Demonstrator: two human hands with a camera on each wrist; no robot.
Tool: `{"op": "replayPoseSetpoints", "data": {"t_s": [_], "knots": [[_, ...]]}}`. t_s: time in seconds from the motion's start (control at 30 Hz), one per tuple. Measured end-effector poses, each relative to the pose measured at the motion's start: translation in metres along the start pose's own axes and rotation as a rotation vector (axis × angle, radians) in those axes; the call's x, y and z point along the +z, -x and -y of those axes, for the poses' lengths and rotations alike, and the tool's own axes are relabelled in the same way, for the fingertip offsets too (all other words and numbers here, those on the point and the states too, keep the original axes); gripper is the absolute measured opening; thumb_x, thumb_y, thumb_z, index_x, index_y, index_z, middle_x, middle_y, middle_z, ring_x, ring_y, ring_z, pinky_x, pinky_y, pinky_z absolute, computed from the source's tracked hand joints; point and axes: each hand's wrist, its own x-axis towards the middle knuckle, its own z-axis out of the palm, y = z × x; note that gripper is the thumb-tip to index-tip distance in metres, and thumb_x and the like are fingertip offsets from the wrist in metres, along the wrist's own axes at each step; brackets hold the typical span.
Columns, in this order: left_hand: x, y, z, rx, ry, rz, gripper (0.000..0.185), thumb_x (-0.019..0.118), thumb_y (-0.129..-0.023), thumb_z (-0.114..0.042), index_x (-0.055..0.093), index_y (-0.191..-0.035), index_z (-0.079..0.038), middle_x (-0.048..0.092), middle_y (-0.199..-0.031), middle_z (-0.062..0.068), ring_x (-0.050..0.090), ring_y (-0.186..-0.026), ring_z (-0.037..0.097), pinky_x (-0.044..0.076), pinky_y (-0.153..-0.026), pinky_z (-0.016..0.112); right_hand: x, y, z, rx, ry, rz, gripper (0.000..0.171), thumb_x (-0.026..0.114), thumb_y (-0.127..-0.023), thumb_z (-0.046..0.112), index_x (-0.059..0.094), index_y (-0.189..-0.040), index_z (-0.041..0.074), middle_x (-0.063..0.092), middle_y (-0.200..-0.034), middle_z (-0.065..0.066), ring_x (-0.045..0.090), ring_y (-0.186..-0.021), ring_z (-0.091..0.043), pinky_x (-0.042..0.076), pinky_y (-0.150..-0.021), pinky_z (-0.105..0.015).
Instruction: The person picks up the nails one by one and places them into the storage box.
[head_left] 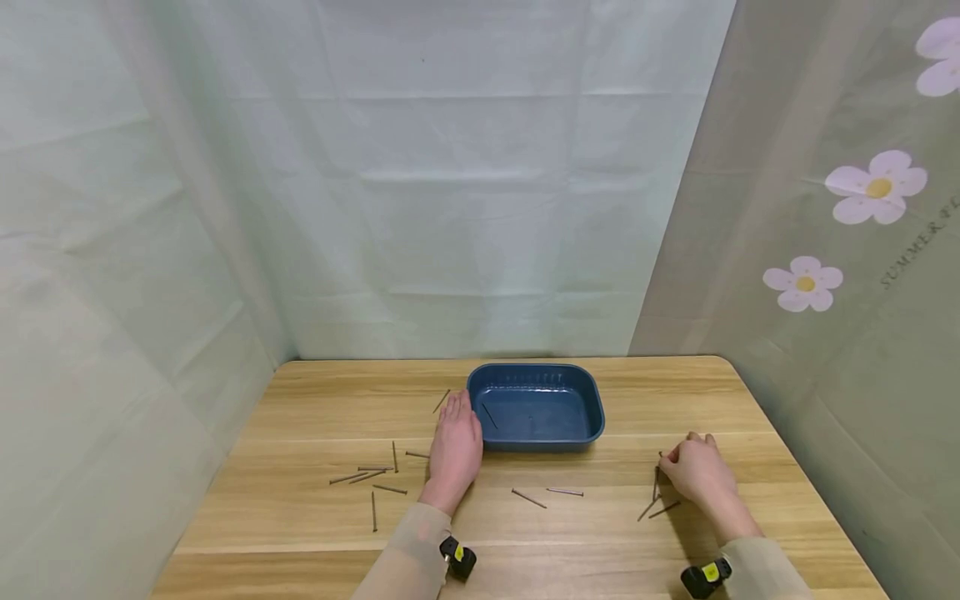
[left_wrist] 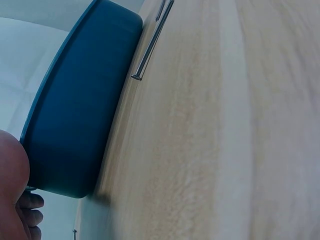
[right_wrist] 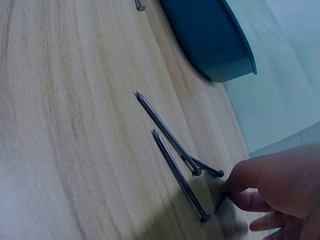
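Observation:
My left hand (head_left: 456, 446) lies along the left side of a blue rectangular tray (head_left: 536, 444), touching it with fingers extended; the thumb is near the rim in the left wrist view. A thin nail (head_left: 490, 416) lies inside the tray. On the right, my right hand (head_left: 699, 473) pinches a nail (right_wrist: 221, 199) between thumb and forefinger, close above the table; the hand partly hides it. Beside those fingertips lie several more nails, one nail (right_wrist: 180, 175) nearest the hand and another nail (right_wrist: 167, 132) crossing a third.
Left of the tray, several loose nails (head_left: 369, 477) are scattered on the wooden table (head_left: 570, 550). Two nails, one nail (head_left: 529, 498) and another nail (head_left: 565, 492), lie in front of the tray. Pale cloth (head_left: 480, 208) hangs behind the table.

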Motion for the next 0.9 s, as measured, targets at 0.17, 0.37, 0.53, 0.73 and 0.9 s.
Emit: {"op": "replayPoseSetpoints", "data": {"t_s": [0.17, 0.37, 0.53, 0.73, 0.9], "knots": [[0.000, 0.000, 0.001, 0.005, -0.001, -0.006, 0.046, 0.050, -0.111, -0.008, 0.048, -0.150, 0.016, 0.052, -0.153, 0.033, 0.048, -0.146, 0.046, 0.038, -0.122, 0.058, 0.000, 0.000, -0.001, -0.004, -0.019, -0.019, 0.031, 0.065, -0.098, 0.019, 0.060, -0.069, 0.012, 0.040, -0.149, -0.048, 0.020, -0.146, -0.071, 0.053, -0.084, -0.068], [0.000, 0.000, 0.002, 0.015, 0.001, -0.022, 0.046, 0.050, -0.110, -0.007, 0.050, -0.150, 0.016, 0.053, -0.152, 0.033, 0.049, -0.145, 0.046, 0.039, -0.121, 0.058, -0.003, 0.001, -0.001, -0.009, -0.028, -0.026, 0.027, 0.064, -0.097, 0.018, 0.064, -0.071, 0.012, 0.034, -0.153, -0.050, 0.019, -0.146, -0.071, 0.051, -0.089, -0.073], [0.001, 0.000, 0.002, 0.020, 0.003, -0.033, 0.045, 0.051, -0.110, -0.007, 0.050, -0.149, 0.016, 0.054, -0.151, 0.033, 0.050, -0.144, 0.046, 0.039, -0.120, 0.059, -0.005, 0.002, 0.001, -0.015, -0.031, -0.034, 0.028, 0.064, -0.098, 0.018, 0.063, -0.071, 0.013, 0.033, -0.153, -0.050, 0.020, -0.146, -0.071, 0.052, -0.088, -0.071], [0.001, 0.000, 0.001, 0.015, -0.001, -0.028, 0.046, 0.051, -0.110, -0.008, 0.050, -0.150, 0.015, 0.054, -0.152, 0.033, 0.049, -0.145, 0.046, 0.039, -0.121, 0.058, -0.007, 0.003, 0.007, -0.023, -0.035, -0.047, 0.024, 0.065, -0.098, 0.019, 0.065, -0.075, 0.012, 0.034, -0.154, -0.049, 0.021, -0.147, -0.071, 0.049, -0.096, -0.076], [0.000, 0.001, 0.000, 0.007, 0.001, -0.019, 0.046, 0.050, -0.111, -0.008, 0.049, -0.150, 0.015, 0.053, -0.153, 0.032, 0.048, -0.146, 0.045, 0.037, -0.122, 0.057, -0.005, 0.004, 0.013, -0.027, -0.033, -0.054, 0.023, 0.067, -0.099, 0.021, 0.068, -0.079, 0.011, 0.034, -0.154, -0.048, 0.021, -0.147, -0.070, 0.047, -0.100, -0.077]]}}
